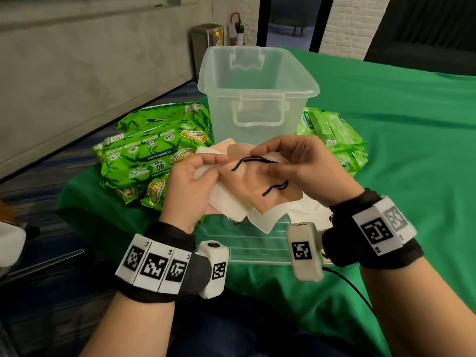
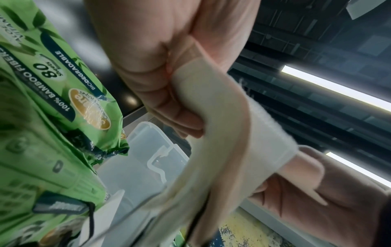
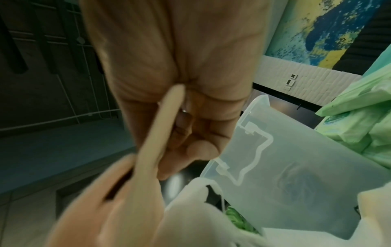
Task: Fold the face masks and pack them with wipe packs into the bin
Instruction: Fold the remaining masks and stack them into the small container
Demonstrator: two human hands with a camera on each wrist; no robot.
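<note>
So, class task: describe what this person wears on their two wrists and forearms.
Each wrist carries a black fabric band with white blocks printed with black square markers. A small white camera box with its own marker sits inside each wrist. A black cable trails from the right one. Hands and forearms are bare.

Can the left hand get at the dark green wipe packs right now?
Probably not yet: the left hand grips the peach face mask together with the right hand. The wipe packs lie uncovered just beside it, so once freed, likely yes.

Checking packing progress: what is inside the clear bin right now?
Through the clear bin walls no wipe packs or masks show inside. A faint pale patch behind its front handle may be something low inside or only a reflection; the floor is not plainly visible.
</note>
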